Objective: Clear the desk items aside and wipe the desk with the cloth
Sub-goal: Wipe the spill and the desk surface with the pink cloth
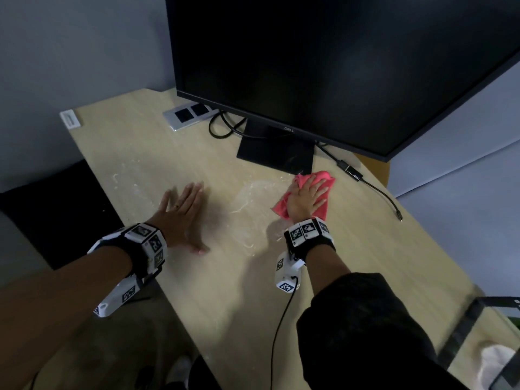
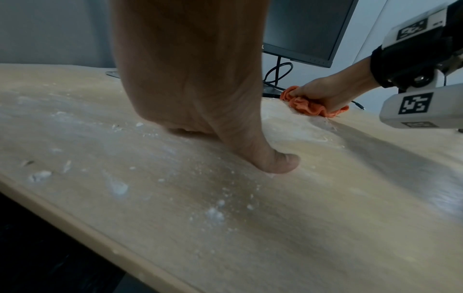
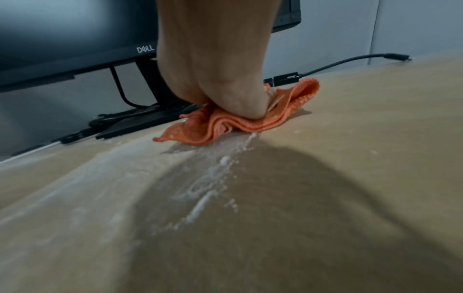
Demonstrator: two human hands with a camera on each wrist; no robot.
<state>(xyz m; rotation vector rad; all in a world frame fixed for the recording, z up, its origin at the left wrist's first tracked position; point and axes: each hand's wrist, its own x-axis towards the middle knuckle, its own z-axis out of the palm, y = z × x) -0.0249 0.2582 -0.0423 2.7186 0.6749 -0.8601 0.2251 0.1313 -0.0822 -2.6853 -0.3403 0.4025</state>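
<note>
My right hand [image 1: 308, 198] presses flat, fingers spread, on a crumpled pink-orange cloth [image 1: 323, 175] lying on the light wooden desk [image 1: 225, 291], just in front of the monitor's base [image 1: 275, 153]. In the right wrist view the heel of that hand [image 3: 220, 69] bears down on the folded cloth [image 3: 225, 126]. White powdery smears [image 1: 247, 198] streak the desk between my hands. My left hand [image 1: 183, 212] lies open and flat on the desk to the left, holding nothing; its thumb [image 2: 280, 164] rests among white specks [image 2: 215, 216].
A large dark Dell monitor [image 1: 309, 66] fills the back. Behind it lie a black cable loop [image 1: 222, 128] and a socket panel [image 1: 188, 114]. An adapter with its cable [image 1: 353, 171] trails right of the cloth. A black frame [image 1: 464, 333] stands at the desk's right corner.
</note>
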